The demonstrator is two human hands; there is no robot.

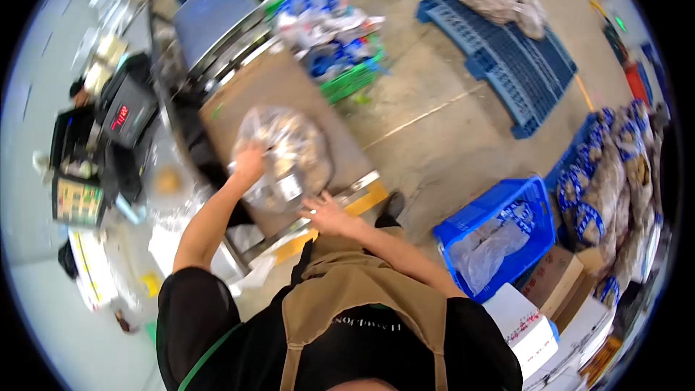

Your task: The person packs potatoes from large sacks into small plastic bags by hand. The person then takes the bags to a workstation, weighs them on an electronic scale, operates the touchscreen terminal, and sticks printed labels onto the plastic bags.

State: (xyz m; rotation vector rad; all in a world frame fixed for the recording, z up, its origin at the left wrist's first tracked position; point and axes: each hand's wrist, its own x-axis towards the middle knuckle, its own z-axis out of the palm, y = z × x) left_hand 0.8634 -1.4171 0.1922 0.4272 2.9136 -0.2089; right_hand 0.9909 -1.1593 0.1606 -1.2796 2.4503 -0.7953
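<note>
A clear plastic bag full of pale brown lumps, whose kind I cannot make out, sits on a flat brownish platform. On its near side is a white label. My left hand grips the bag's left side, with its fingertips partly blurred. At the near right edge of the bag, my right hand touches the plastic with fingers stretched out; a ring shows on one finger.
A scale display with red digits stands left of the platform. Beyond are a green crate heaped with plastic packaging and a blue pallet. A blue crate, cardboard boxes and filled sacks lie right.
</note>
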